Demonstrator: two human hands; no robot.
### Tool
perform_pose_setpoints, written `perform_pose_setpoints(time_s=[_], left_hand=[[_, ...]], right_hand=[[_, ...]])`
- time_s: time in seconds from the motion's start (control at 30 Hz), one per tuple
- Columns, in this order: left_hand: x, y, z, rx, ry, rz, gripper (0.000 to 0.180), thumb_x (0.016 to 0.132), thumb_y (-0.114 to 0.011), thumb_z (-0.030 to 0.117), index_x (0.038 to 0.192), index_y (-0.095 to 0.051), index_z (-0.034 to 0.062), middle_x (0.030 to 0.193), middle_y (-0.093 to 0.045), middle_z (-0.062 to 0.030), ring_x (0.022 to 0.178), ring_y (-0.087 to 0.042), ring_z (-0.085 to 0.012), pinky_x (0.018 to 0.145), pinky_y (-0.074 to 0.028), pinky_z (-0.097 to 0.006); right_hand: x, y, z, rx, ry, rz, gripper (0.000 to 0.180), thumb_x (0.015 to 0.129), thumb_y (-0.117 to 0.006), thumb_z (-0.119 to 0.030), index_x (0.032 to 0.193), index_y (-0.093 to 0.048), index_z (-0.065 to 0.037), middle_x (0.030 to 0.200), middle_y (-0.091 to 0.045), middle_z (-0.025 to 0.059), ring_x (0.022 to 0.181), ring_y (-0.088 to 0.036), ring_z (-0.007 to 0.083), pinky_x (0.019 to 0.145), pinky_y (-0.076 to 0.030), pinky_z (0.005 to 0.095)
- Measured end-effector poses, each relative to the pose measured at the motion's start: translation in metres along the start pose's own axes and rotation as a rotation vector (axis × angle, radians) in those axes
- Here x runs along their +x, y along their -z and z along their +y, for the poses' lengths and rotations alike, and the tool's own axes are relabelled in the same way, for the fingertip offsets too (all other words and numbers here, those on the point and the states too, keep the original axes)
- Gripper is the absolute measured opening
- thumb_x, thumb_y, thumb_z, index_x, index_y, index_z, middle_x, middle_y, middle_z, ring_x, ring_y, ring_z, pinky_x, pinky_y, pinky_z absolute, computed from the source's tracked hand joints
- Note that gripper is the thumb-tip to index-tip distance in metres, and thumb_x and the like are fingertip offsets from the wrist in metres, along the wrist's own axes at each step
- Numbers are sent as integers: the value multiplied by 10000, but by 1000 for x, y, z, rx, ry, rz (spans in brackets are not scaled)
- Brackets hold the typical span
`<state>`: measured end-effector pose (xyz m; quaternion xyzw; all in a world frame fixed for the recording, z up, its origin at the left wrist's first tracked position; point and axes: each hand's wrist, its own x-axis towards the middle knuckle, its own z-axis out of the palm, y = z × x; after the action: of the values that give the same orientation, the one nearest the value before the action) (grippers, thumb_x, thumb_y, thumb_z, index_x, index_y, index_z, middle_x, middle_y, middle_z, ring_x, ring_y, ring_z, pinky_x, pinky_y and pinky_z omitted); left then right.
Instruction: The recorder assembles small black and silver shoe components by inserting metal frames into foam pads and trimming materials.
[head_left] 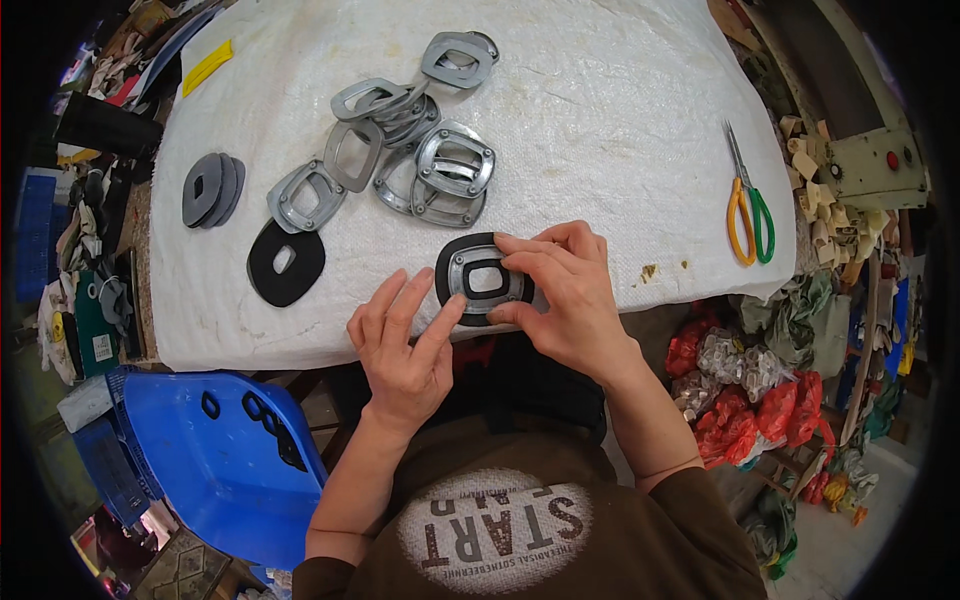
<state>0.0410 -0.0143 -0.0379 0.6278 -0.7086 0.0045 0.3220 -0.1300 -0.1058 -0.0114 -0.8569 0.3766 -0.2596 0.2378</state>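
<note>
Near the table's front edge lies a black rounded pad (445,255) with a grey metal frame (459,272) on it. Inside the frame's opening a black inner ring (475,284) surrounds a square hole. My right hand (570,295) grips the pad's right side, thumb at the lower edge and fingers over the top. My left hand (403,345) has its fingers spread, the index fingertip touching the frame's lower left. Beyond, several loose metal frames (352,155) lie heaped. Another black pad (306,256) sits partly under one frame at the left.
A stack of grey pads (205,190) and a yellow strip (207,68) lie at the left. Scissors (743,200) rest at the right. A blue tub (215,450) with several black rings stands lower left; red plastic bags (727,425) sit lower right. White woven sheeting (600,130) covers the table.
</note>
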Motion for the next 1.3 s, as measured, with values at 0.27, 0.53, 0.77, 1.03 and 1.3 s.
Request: perform_pose_setpoints(time_s=[0.27,0.53,0.77,1.03,1.3], left_hand=[[8,18,7,-125,37,-86,400,656,-576,-2,1042,-622,92,1162,-531,-120,1075,-480,-290,896,-332,-380],[3,31,27,-1257,676,-45,320,878,-480,122,1150,-492,-45,1035,-568,-96,891,-514,-106,781,-425,-249],[4,24,33,-1169,779,-86,204,877,-488,93,933,-616,-56,789,-638,-64,711,-562,-80,661,-450,-211],[1,36,41,-1171,796,-231,199,881,-490,107,929,-613,-41,774,-638,-63,656,-559,-65,550,-458,-196],[-6,35,44,-1194,784,-213,196,888,-496,130,928,-610,-25,769,-619,-39,631,-544,-54,503,-438,-175]], right_hand=[[-9,1,3,2,49,67,455,525,-779,-191,921,-581,-86,1110,-604,-2,953,-497,226,867,-322,364],[-26,13,-20,64,197,221,501,489,-797,-186,924,-572,-82,1114,-606,52,941,-514,269,842,-351,357],[-43,12,-30,191,228,41,699,592,-722,-354,1187,-488,-71,1312,-431,99,1089,-406,310,916,-312,402],[-59,-1,-42,1167,-557,164,390,849,-582,-84,1199,-432,1,852,-525,17,736,-478,50,625,-397,180],[-57,-2,-49,1245,-602,108,418,860,-555,-66,1235,-385,2,827,-545,24,728,-502,58,631,-408,191]])
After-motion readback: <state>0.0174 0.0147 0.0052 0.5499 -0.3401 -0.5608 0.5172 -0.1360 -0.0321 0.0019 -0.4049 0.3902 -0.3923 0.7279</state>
